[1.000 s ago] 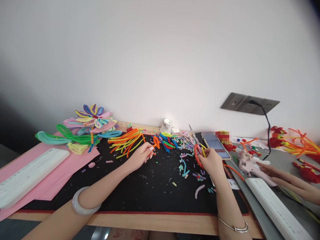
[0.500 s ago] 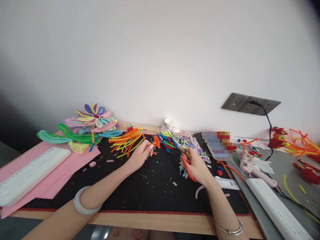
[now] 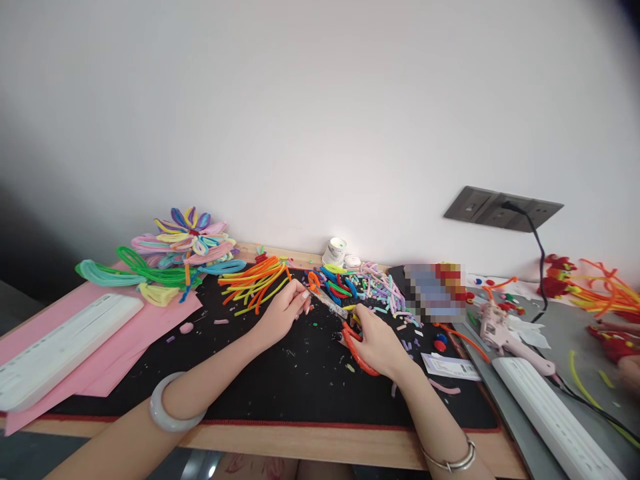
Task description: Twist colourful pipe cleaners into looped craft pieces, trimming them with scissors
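My left hand [image 3: 289, 308] pinches a small piece of orange pipe cleaner [image 3: 313, 279] above the black mat. In my right hand [image 3: 377, 340] are scissors [image 3: 356, 343] with orange-red handles, my fingers wrapped round them. Their blades point up and left, reaching the orange piece by my left fingertips. Whether the blades touch it I cannot tell. Left of my left hand lies a bunch of orange and yellow pipe cleaners [image 3: 257, 280]. Behind the scissors are bent blue, red and green pieces [image 3: 340, 283] and a heap of short pastel cuttings [image 3: 385, 290].
A pipe-cleaner flower [image 3: 193, 237] lies at the back left, near a white power strip [image 3: 70, 350] on pink paper [image 3: 120, 353]. Paper cups [image 3: 336, 250] stand by the wall. To the right are a phone, partly blurred, a glue gun [image 3: 510, 337] and another power strip [image 3: 550, 413].
My right hand has moved left with the scissors, bringing the blades to the orange piece at my left fingertips. My left hand has hardly moved. Something skin-coloured has appeared at the right edge.
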`<state>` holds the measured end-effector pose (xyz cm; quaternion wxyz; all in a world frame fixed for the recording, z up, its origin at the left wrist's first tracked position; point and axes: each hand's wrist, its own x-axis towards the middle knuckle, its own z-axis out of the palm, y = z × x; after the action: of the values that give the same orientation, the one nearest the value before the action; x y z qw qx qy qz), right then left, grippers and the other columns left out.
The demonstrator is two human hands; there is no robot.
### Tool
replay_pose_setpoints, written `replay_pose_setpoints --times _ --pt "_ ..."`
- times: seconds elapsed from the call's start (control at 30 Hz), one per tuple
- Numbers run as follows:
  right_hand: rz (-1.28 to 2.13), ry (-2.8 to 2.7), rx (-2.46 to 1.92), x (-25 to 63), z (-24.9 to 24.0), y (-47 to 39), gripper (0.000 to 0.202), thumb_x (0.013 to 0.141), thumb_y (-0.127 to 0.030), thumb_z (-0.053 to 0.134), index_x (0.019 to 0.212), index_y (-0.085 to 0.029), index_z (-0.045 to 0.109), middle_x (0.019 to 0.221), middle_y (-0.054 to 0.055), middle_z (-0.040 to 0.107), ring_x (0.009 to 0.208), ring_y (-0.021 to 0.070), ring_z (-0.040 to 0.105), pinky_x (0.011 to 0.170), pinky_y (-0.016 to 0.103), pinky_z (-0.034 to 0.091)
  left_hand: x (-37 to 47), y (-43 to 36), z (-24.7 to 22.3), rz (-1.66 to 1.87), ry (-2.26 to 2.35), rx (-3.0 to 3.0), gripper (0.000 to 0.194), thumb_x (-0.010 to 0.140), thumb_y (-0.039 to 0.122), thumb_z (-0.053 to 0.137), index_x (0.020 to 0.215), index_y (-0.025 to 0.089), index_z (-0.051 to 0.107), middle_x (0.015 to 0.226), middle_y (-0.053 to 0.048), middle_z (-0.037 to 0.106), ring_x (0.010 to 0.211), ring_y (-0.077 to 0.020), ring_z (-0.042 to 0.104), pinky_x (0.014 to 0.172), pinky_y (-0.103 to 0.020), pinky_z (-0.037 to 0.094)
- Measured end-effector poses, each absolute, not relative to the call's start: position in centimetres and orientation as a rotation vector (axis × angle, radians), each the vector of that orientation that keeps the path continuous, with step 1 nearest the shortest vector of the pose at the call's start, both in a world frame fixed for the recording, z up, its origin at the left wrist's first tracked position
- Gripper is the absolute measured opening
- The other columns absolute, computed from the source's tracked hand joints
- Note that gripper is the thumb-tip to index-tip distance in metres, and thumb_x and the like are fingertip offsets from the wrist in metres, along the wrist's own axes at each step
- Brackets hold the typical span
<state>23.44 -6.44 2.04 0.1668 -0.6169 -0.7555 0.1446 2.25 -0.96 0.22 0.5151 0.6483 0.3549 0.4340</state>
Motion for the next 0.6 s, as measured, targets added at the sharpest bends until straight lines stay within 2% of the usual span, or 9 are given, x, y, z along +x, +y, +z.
replay_pose_setpoints --times 0.33,0.6 --pt "0.398 -2.172 -1.704 23.11 2.25 -6.36 0.015 0.076 -0.032 0.052 0.072 -0.021 0.043 0.066 -0.002 0.049 0.058 0.0134 0.042 0.053 0.024 0.026 2.42 -1.26 0.11 0.985 0.848 1.593 0.022 0.090 0.037 0.036 0.079 0.019 0.041 0.065 0.004 0.050 0.048 -0.0073 0.035 0.050 -0.021 0.032" --pt "0.366 -2.197 -1.699 23.10 2.10 -6.30 0.015 0.072 -0.027 0.054 0.068 -0.020 0.041 0.065 -0.003 0.046 0.057 0.0116 0.039 0.052 0.023 0.024 2.48 -1.11 -0.22 1.001 0.825 1.568 0.021 0.090 0.036 0.035 0.086 0.018 0.044 0.064 0.004 0.048 0.048 -0.0077 0.035 0.048 -0.021 0.031"
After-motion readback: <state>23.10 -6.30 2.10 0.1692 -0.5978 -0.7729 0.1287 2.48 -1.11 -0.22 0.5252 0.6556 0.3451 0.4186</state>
